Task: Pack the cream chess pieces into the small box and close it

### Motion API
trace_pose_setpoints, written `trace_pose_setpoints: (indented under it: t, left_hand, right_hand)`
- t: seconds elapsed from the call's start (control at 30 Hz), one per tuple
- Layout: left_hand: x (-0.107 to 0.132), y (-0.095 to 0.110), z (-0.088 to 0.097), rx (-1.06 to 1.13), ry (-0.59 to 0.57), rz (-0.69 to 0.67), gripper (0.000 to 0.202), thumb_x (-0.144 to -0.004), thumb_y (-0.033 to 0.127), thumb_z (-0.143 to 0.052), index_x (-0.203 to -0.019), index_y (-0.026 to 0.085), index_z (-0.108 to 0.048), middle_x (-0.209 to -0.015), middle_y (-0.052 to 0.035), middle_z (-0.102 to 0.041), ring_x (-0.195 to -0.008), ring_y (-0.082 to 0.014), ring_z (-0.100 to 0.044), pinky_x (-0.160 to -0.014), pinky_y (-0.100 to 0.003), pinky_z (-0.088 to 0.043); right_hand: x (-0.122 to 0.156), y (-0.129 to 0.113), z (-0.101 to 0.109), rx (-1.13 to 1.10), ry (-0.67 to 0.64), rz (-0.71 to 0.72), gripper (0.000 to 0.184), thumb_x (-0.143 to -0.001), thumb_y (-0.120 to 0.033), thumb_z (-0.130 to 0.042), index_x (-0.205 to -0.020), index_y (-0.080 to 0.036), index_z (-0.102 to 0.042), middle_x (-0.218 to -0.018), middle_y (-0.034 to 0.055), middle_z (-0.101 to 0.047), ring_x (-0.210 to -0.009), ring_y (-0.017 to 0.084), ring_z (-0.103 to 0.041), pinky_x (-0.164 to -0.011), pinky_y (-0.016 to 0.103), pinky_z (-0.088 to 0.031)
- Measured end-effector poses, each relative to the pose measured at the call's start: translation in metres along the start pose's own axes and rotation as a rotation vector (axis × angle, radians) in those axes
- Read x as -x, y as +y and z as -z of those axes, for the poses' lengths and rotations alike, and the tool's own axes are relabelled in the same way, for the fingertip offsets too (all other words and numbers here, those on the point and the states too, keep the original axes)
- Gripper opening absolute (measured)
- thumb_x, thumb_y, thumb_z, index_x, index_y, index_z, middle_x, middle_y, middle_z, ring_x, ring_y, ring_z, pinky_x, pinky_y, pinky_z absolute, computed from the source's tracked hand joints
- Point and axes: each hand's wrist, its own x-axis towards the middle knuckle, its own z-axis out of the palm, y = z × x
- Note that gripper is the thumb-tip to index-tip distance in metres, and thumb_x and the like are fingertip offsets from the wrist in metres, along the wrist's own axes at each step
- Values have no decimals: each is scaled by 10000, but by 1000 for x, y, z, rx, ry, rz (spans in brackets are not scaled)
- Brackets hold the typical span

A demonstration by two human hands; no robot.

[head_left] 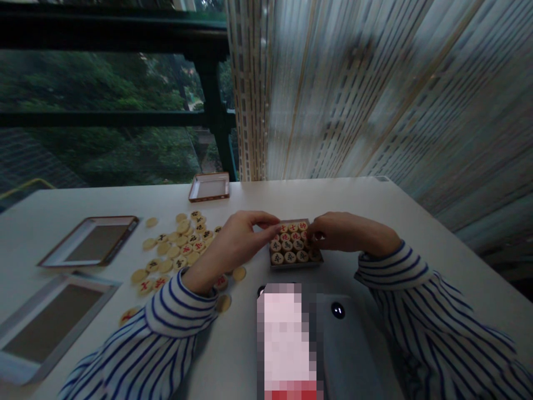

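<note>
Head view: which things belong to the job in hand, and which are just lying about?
Job:
- left hand and right hand, at the box
- box of round pieces
- loose pieces, probably

Lying about, seemingly:
- shallow trays, possibly related
- grey phone-like object

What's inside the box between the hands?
Round pieces with red or black characters, in rows. The right hand covers part of the right side; anything beneath the visible pieces is hidden.

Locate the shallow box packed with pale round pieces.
Head view, just right of centre: the box sits on the white table between the left hand and right hand, loose pale round pieces to its left.
</note>
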Motion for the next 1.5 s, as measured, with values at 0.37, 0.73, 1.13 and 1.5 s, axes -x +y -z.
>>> trace_pose_setpoints:
  t: [0.37,0.73,1.13,1.5]
  left_hand:
    - [1,-2,0,-6,2,-12,280,-778,385,-545,-923,195,-693,-851,-39,-703,-767,-163,-620,-736,-283,-476]
    - [-1,-4,10,-48,58,27,314,-767,403,-551,-963,199,-688,-916,-45,-701,-822,-186,-628,-775,-315,-473]
    - [1,1,36,35,221,64,261,-737,376,-595,-896,195,-696,-869,-36,-709,-790,-166,-636,-761,-299,-499]
    - [7,-1,69,59,423,95,166,-704,332,-624,-799,220,-702,-804,-12,-709,-766,-156,-644,-710,-257,-520]
  right_hand:
    - [2,5,-3,-10,40,15,270,-756,-304,-516,-977,-234,-654,-813,63,-673,-669,168,-593,-571,259,-369]
    - [2,3,2,89,241,-59,224,-808,-261,-427,-811,-206,-645,-787,53,-663,-671,160,-574,-557,263,-316]
    - [3,-21,12,71,675,12,181,-826,-210,-428,-815,-168,-603,-778,51,-631,-722,151,-534,-646,260,-348]
    - [-1,-29,7,19,794,74,171,-834,-204,-445,-829,-157,-610,-772,60,-630,-737,160,-538,-688,275,-369]
